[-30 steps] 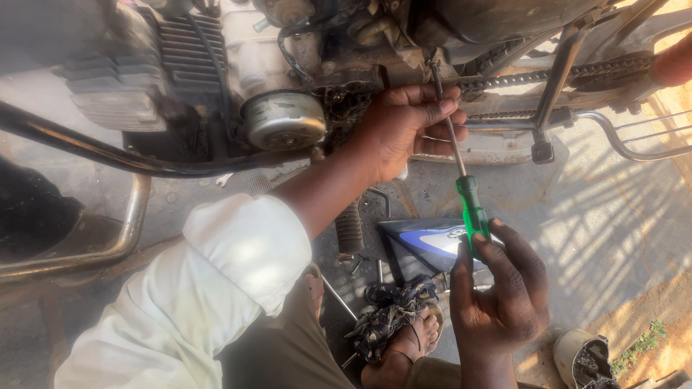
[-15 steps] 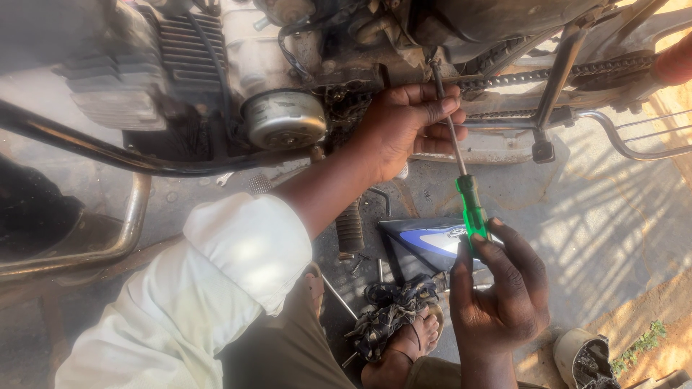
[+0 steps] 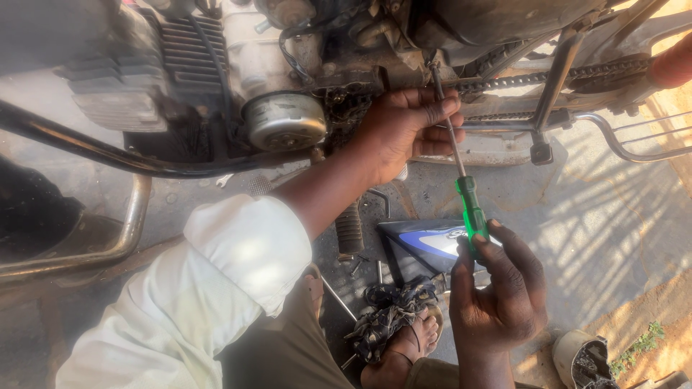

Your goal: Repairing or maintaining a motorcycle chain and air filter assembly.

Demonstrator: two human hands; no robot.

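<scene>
A long screwdriver (image 3: 456, 160) with a green handle (image 3: 471, 210) points up into the motorcycle engine (image 3: 288, 65). My right hand (image 3: 497, 295) grips the green handle from below. My left hand (image 3: 407, 130) reaches under the engine, and its fingers steady the metal shaft near the tip. The tip sits against a part above the drive chain (image 3: 548, 75); the exact contact is hidden in shadow. My left sleeve (image 3: 216, 281) is white.
A round silver engine cover (image 3: 285, 121) sits left of my left hand. A blue and black side panel (image 3: 425, 241) lies on the concrete, with a dirty rag (image 3: 393, 313) and loose bolts by my sandalled foot (image 3: 404, 349). A footpeg (image 3: 349, 227) and chrome bars (image 3: 627, 137) are close.
The screwdriver and both hands have shifted very slightly; the grip is unchanged.
</scene>
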